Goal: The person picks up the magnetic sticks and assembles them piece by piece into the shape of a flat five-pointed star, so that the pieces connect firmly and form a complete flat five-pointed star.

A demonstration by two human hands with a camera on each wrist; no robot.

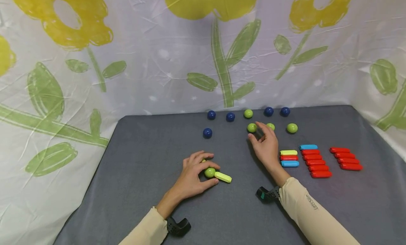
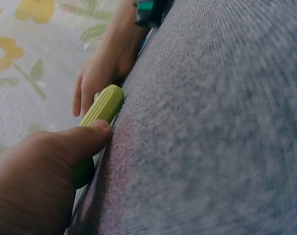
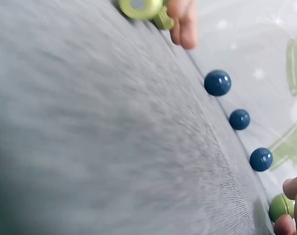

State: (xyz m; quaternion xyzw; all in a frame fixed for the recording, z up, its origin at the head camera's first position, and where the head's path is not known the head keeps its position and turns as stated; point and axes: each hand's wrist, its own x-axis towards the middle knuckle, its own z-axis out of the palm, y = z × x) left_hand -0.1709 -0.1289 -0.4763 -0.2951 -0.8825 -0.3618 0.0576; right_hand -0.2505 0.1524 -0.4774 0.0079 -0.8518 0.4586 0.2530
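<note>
My left hand [image 1: 198, 173] curves its fingers and thumb around a green ball [image 1: 210, 173]. A pale yellow stick [image 1: 223, 177] meets that ball and points out past the thumb. In the left wrist view the thumb lies against the yellow stick [image 2: 105, 105]. Another yellow-green piece [image 1: 204, 161] peeks from under the fingers, mostly hidden. My right hand [image 1: 267, 146] is at the back balls, thumb and index finger parted beside a green ball [image 1: 252, 127]. A second green ball [image 1: 270, 126] is partly behind its fingers. The right wrist view shows fingertips close around a green ball [image 3: 279, 208].
Blue balls [image 1: 230, 117] and green balls [image 1: 292, 128] lie along the back of the grey cloth. To the right are red sticks [image 1: 317, 162] in stacked rows, with blue sticks [image 1: 290, 163] and a yellow stick [image 1: 288, 152]. A flowered curtain [image 1: 152, 62] hangs behind.
</note>
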